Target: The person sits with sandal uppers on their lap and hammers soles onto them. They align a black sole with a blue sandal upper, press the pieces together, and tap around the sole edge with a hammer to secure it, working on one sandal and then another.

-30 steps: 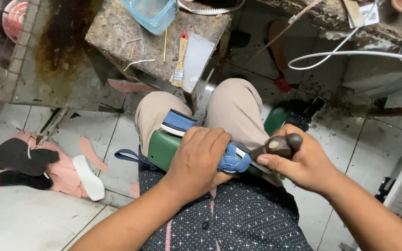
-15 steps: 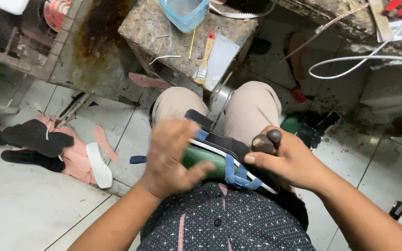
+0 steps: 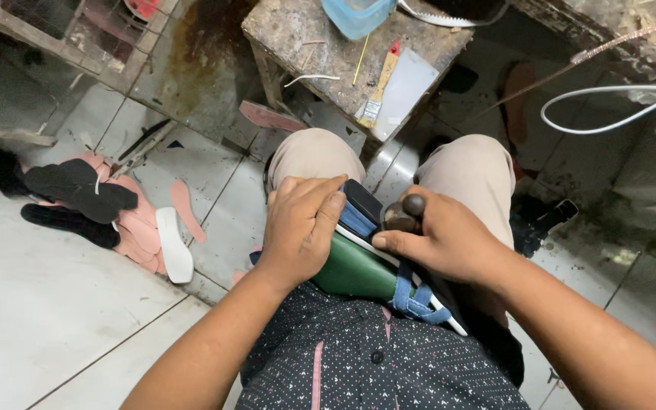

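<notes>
1. Sandal point(image 3: 358, 262) with green sole, white edge and blue straps lies across our lap, between the thighs, toe end up by the knees.
2. Our left hand point(image 3: 301, 228) presses down flat on the sandal's upper side, fingers point(image 3: 320, 193) stretched over the blue strap point(image 3: 358, 216); palm covers much of it.
3. Our right hand point(image 3: 438, 239) is clenched around a dark tool with a rounded knob point(image 3: 411, 206); knob sticks up just beside the sandal's strap. Tool's working end is hidden, so we can't tell its kind.
4. Right thumb lies along the white edge of the sandal, touching it.
5. Blue strap loop point(image 3: 415, 300) hangs off the sandal's near end, over our dark dotted shirt point(image 3: 373, 364).
6. Ahead of the knees we see a rough stone-topped bench point(image 3: 305, 34); on it a paintbrush with wooden handle point(image 3: 381, 87), a pale flat sheet point(image 3: 408, 87) under the brush, and a light blue plastic tub point(image 3: 354, 11) at the far edge.
7. On the tiled floor point(image 3: 39, 304) to the left: pile of pink insoles point(image 3: 142, 228), one white insole point(image 3: 172, 247), black soles point(image 3: 77, 186).
8. White cable point(image 3: 609, 99) loops at upper right.
</notes>
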